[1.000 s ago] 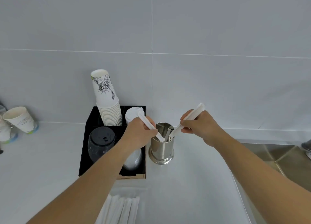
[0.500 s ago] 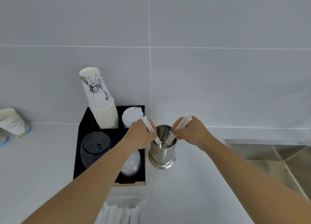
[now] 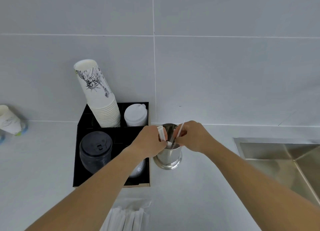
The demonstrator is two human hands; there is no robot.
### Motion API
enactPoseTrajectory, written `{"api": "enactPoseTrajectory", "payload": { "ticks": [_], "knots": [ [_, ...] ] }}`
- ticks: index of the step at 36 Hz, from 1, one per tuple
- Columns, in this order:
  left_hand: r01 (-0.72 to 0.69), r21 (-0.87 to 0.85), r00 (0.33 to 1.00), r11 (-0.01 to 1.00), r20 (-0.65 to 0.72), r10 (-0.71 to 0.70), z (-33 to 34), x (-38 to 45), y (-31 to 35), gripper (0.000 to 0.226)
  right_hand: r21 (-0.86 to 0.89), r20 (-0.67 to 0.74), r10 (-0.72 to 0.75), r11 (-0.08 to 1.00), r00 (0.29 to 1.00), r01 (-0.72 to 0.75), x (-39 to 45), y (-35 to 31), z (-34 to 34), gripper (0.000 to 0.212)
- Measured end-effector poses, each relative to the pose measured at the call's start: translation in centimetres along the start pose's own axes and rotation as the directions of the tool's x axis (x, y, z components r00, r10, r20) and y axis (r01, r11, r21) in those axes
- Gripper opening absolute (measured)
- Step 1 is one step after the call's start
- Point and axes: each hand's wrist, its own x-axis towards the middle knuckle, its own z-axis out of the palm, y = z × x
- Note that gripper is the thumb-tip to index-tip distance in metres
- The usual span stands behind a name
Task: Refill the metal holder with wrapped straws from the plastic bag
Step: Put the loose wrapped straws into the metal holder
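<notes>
**Straws go into the holder**

At 6 o'clock lies my plastic bag (image 3: 127, 219) of white wrapped straws. Further out, my left hand (image 3: 149, 142) pinches one paper-wrapped straw (image 3: 161, 135), my right hand (image 3: 192, 137) another straw (image 3: 180, 131), both angled into one shiny metal holder (image 3: 168, 158) at center. At 10 o'clock, one black organizer (image 3: 78, 161).

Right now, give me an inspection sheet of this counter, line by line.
Surface: pale counter, no spills seen.
Job's things: metal holder upright beside the black organizer; plastic bag of wrapped straws at the near edge.
Clutter: paper cup stack, white lids, black lids in the organizer; loose cups far left.
Hands: left hand and right hand each lower a wrapped straw into the holder.
Cables: nothing seen.
Surroundings: grey tiled wall, steel sink on the right.
</notes>
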Motion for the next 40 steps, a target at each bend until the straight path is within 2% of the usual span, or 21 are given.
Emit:
{"api": "enactPoseTrajectory", "payload": {
  "ticks": [7,21,26,29,32,40],
  "knots": [
    [-0.035,-0.063,0.999,0.997,0.013,0.036,-0.5,-0.4,0.5,0.008,0.024,0.009,-0.048,0.999,0.999,0.048,-0.4,0.4,0.0,0.005],
    [-0.068,-0.141,0.996,0.988,0.056,0.076,-0.5,-1.3,1.1,0.022,0.125,0.051,-0.017,0.992,0.999,0.011,-1.6,0.8,-0.6,0.029],
    [-0.069,-0.172,0.993,0.983,0.082,0.084,0.2,-1.6,1.5,0.024,0.154,0.037,0.028,0.988,0.999,-0.034,-2.2,1.4,-0.8,0.025],
    [-0.077,-0.130,0.991,0.989,0.098,0.090,0.6,-1.6,2.0,0.025,0.202,0.037,0.059,0.977,0.998,-0.066,-2.3,1.7,-0.8,0.024],
    [-0.083,-0.098,0.991,0.992,0.095,0.093,0.9,-1.6,2.5,0.025,0.254,0.029,0.087,0.963,0.996,-0.091,-2.3,2.2,-0.7,0.021],
    [-0.056,-0.144,0.996,0.988,0.061,0.065,0.6,-1.9,2.4,0.028,0.385,0.008,0.137,0.914,0.991,-0.129,-2.7,2.8,-1.0,0.016]
  ]
}}
